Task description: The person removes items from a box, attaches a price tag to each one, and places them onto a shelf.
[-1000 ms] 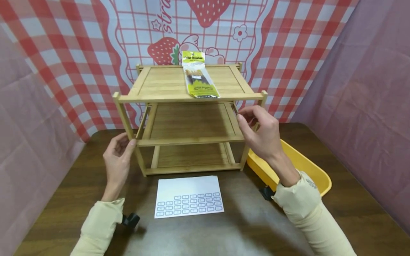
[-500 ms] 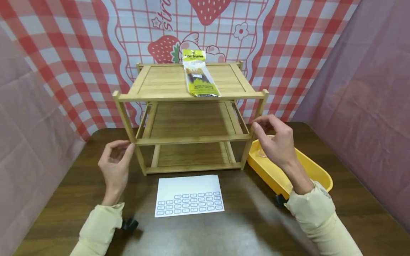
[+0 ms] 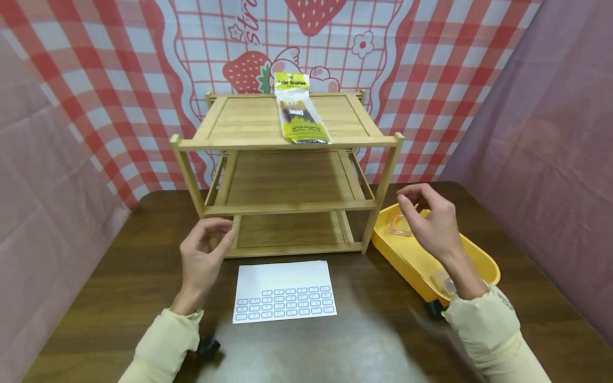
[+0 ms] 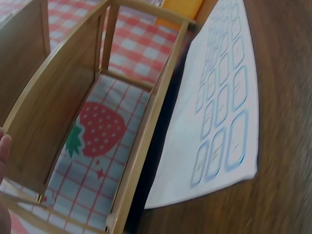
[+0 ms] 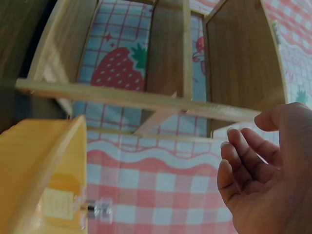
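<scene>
A three-tier wooden shelf rack (image 3: 292, 142) stands on the table. My left hand (image 3: 201, 266) is in front of its lower left corner, fingers loosely bent and nothing visible between them; in the left wrist view only its fingertips (image 4: 4, 148) show at the edge. Right of the rack, my right hand (image 3: 438, 226) hangs over a yellow tub (image 3: 397, 266), its fingers loosely curled and holding nothing. Inside the tub are a small clear orange-tinted item (image 3: 399, 224) and another clear item (image 3: 444, 282). The right wrist view shows a clear bottle (image 5: 58, 204) with a cream label there.
A bag of artist brushes (image 3: 301, 119) lies on the top shelf. On the table before the rack is a white sheet (image 3: 284, 291) with rows of blue-outlined boxes. A strawberry-print cloth (image 3: 191, 32) hangs behind, and pink cloths (image 3: 536, 159) line both sides.
The right hand has drawn away from the rack's right side, moving right and down over the tub. The left hand has come off the left post and shifted right and lower.
</scene>
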Available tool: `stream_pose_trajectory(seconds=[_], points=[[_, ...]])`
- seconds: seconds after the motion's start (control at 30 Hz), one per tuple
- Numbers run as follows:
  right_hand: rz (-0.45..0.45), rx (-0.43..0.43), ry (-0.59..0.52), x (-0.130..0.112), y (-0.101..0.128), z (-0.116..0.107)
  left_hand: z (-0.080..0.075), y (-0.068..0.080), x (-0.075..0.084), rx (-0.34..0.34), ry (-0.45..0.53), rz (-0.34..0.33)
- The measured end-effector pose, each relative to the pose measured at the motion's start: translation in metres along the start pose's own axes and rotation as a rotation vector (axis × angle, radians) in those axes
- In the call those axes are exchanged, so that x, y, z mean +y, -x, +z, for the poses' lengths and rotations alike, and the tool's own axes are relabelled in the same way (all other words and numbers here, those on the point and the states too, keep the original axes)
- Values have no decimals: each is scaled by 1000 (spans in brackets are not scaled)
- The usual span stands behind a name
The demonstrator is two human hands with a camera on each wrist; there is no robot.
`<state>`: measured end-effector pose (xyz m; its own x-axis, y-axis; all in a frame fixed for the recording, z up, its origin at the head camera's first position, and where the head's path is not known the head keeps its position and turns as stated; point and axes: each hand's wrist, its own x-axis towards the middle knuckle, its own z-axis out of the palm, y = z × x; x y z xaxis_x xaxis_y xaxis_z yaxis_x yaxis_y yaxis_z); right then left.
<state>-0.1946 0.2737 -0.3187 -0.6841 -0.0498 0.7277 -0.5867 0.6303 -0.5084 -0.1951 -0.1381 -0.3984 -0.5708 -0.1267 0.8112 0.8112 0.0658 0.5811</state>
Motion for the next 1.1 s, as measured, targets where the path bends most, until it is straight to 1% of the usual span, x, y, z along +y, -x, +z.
stream_pose_trajectory(seconds=[0.2, 0.27, 0.4, 0.5, 0.63, 0.8, 0.87, 1.0, 1.1], points=[[56, -21, 42, 13, 8, -6, 13, 9, 1, -97, -30, -72], [72, -26, 52, 17, 11, -8, 17, 12, 1, -130, -48, -84], [101, -33, 80, 24, 16, -12, 25, 15, -1, -166, -54, -92], [122, -49, 96, 29, 18, -15, 32, 18, -2, -180, -51, -119], [158, -83, 111, 35, 19, -18, 41, 22, -2, -211, -65, -199], [199, -114, 133, 43, 21, -19, 58, 27, 0, -258, -36, -344], [213, -126, 140, 46, 21, -20, 67, 28, 1, -274, -4, -392], [247, -161, 152, 52, 22, -21, 84, 30, 2, -297, 39, -443], [276, -195, 162, 56, 22, -22, 94, 33, 2, -308, 65, -474]])
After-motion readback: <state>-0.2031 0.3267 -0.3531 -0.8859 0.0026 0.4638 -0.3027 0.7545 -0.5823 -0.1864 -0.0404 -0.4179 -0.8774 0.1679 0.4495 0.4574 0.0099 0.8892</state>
